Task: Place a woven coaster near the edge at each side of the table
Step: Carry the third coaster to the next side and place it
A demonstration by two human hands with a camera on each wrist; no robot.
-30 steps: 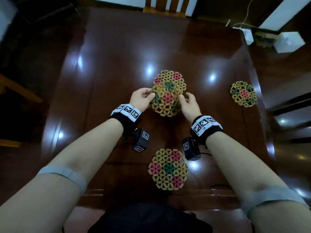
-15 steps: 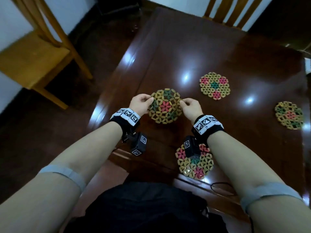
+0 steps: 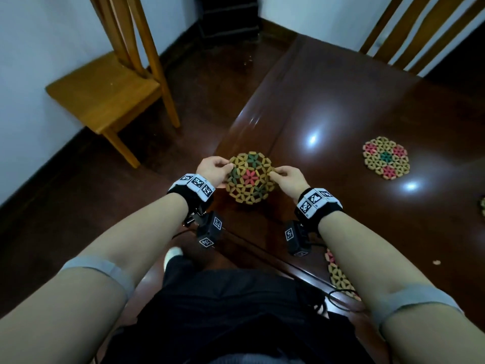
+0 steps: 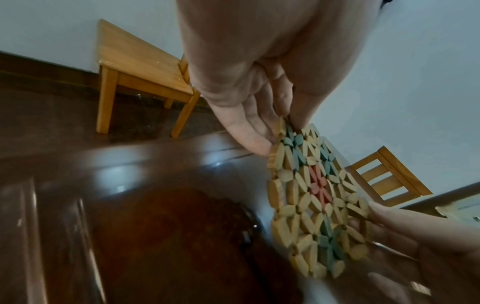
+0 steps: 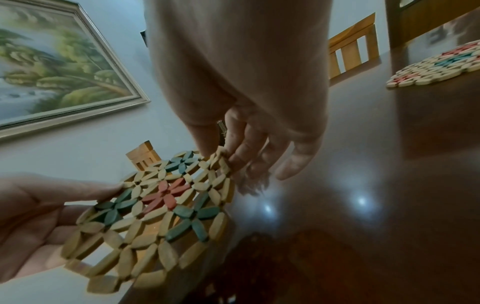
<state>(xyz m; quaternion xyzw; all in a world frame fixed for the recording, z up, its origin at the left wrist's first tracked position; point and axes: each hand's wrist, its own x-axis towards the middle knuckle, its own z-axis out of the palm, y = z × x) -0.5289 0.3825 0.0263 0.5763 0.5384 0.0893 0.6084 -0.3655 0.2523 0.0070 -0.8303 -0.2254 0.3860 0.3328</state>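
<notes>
Hands first: my left hand (image 3: 213, 171) pinches one side of the woven coaster (image 3: 249, 177), with my thumb on top and my fingers under it. My right hand (image 3: 288, 177) pinches the other side the same way. So both hands have a small, tight grip on the rim, and the coaster hangs between them.

It is tilted, with its flower pattern facing up toward me. It has a red flower in the middle and green ones around it. I hold it up over the dark shiny table (image 3: 349, 101), right above the table's left edge. It does not touch the table.

A second coaster (image 3: 385, 157) lies flat on the table, well apart from my hands, out past my right hand. A third coaster (image 3: 337, 271) lies at the table's near edge, partly hidden under my right arm.

A wooden chair (image 3: 110, 88) stands on the floor, off the table's left side, by the wall. Another chair (image 3: 420, 32) stands at the table's far side.
</notes>
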